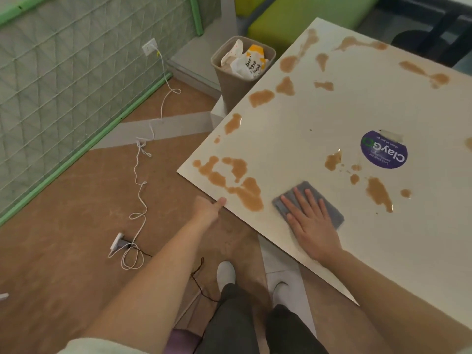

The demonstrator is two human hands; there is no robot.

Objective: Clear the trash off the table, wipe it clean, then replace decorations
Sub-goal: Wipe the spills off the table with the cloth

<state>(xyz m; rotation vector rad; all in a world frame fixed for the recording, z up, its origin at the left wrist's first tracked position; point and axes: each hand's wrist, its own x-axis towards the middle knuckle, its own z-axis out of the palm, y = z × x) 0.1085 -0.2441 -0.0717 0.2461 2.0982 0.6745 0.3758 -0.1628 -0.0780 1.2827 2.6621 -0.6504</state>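
Observation:
A white table [344, 111] carries several brown liquid stains [251, 192] along its left edge and across its top. My right hand [310, 223] lies flat with straight fingers on a grey cloth [314, 198] near the table's front edge, just right of the largest stain. My left hand [209, 208] holds the table's front left edge, thumb on top, fingers hidden underneath. A round purple sticker [384, 150] is stuck near the table's middle.
A beige bin [229, 85] holding crumpled wrappers [249, 61] stands on the floor beyond the table's left edge. A white cable [140, 180] runs across the brown floor to a power strip [117, 242]. My feet stand under the table edge.

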